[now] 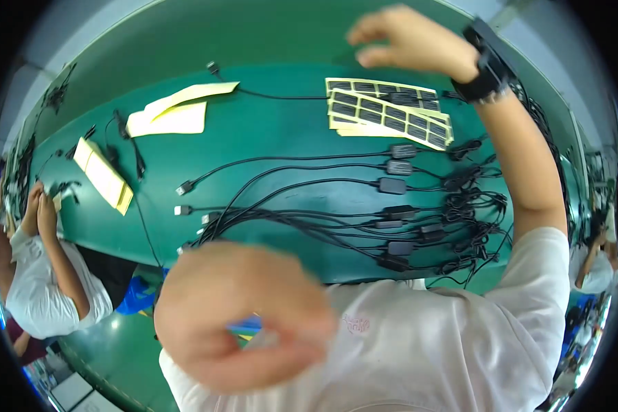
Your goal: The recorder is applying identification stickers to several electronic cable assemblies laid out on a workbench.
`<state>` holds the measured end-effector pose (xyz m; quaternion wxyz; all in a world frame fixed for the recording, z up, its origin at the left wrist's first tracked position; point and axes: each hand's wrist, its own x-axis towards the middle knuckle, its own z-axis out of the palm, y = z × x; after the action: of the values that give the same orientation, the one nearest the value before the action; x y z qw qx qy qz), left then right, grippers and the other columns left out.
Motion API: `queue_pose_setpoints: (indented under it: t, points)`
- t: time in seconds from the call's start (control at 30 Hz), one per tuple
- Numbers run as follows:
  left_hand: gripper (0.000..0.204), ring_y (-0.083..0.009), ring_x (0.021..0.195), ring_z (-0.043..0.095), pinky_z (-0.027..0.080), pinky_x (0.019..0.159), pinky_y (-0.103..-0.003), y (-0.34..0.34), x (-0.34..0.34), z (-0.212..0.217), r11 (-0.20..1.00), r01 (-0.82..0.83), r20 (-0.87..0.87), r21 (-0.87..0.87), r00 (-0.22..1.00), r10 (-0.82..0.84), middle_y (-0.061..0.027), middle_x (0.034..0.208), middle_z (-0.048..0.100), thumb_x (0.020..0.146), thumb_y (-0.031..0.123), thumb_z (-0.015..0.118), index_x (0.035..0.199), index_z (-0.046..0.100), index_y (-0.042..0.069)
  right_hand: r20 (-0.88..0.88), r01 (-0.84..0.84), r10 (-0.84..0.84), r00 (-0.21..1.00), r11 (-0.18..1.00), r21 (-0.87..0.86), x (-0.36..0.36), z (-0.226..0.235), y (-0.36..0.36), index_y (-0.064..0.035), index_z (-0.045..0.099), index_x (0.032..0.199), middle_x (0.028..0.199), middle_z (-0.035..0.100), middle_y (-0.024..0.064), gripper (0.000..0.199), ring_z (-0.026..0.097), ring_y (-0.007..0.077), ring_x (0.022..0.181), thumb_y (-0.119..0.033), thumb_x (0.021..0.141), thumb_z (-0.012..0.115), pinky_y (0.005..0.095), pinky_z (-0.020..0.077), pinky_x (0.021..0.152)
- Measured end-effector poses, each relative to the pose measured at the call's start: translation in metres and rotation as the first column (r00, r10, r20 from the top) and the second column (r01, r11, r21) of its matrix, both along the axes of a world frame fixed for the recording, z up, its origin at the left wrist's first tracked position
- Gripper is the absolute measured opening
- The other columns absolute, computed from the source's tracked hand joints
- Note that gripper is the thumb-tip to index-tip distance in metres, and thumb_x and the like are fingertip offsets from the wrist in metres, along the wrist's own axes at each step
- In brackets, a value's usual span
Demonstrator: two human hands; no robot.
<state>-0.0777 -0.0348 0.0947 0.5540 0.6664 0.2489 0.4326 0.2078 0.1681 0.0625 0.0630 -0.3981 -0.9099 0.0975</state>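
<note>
My left hand is raised close to the camera and blurred. Its thumb and fingers curl into a closed ring, and nothing shows inside. My right hand reaches over the far side of the green table, fingers loosely bent and apart, holding nothing that I can see. A black strap wraps its wrist. Just below that hand lie sheets of black labels on pale yellow backing. Several black cables with inline boxes and plugs lie side by side across the table's middle.
Pale yellow backing sheets and a yellow stack lie at the left. One thin black cable runs along the back. A co-worker's hands work at the left edge. Another person is at the right.
</note>
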Motion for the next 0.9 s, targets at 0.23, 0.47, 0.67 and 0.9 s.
queue_pose_setpoints:
  t: [0.23,0.47,0.67,0.9]
  points:
    - [0.026,-0.0332,0.099,0.058,0.048,0.082,-0.042,0.099,0.068,-0.058,0.777,0.036,-0.632,0.629,0.606,0.484,-0.0151,0.102,0.063,0.082,0.014,0.07,0.105,0.064,0.003,-0.009,0.286,-0.289,0.957,0.953,-0.103,0.089,-0.08,-0.079,0.0035,0.067,0.107,0.098,0.065,0.0203,0.048,0.061,0.0361,0.096,-0.018,0.067,0.084,0.0411,0.049,0.087]
    - [0.054,-0.0361,0.127,0.046,0.045,0.1,-0.049,0.252,-0.03,-0.053,0.441,-0.268,-0.479,0.857,-0.098,0.872,-0.0125,0.135,0.053,0.08,0.019,0.063,0.133,0.054,0.015,-0.089,0.27,-0.29,0.953,0.944,-0.191,0.094,-0.081,-0.076,0.0037,0.067,0.103,0.095,0.064,0.0209,0.044,0.061,0.037,0.094,-0.009,0.064,0.083,0.0406,0.0488,0.083]
    - [0.079,-0.0389,0.146,0.022,0.024,0.118,-0.049,0.354,-0.126,-0.117,0.879,-0.169,-0.895,0.447,-0.091,0.437,-0.0159,0.157,0.03,0.085,0.033,0.067,0.152,0.03,0.017,-0.267,0.286,-0.279,0.922,0.958,-0.014,0.088,-0.06,-0.089,0.0032,0.067,0.105,0.094,0.064,0.0193,0.038,0.059,0.0379,0.094,-0.012,0.072,0.078,0.0422,0.0478,0.084]
    - [0.074,-0.0415,0.129,0.047,0.035,0.11,-0.046,0.4,-0.127,-0.172,0.769,-0.448,-0.882,0.456,-0.108,0.459,-0.0285,0.139,0.047,0.084,0.054,0.061,0.135,0.051,0.001,-0.329,0.26,-0.229,0.916,0.964,0.054,0.096,-0.024,-0.114,0.0033,0.066,0.1,0.095,0.064,0.0188,0.03,0.059,0.0376,0.092,-0.009,0.074,0.075,0.043,0.048,0.082]
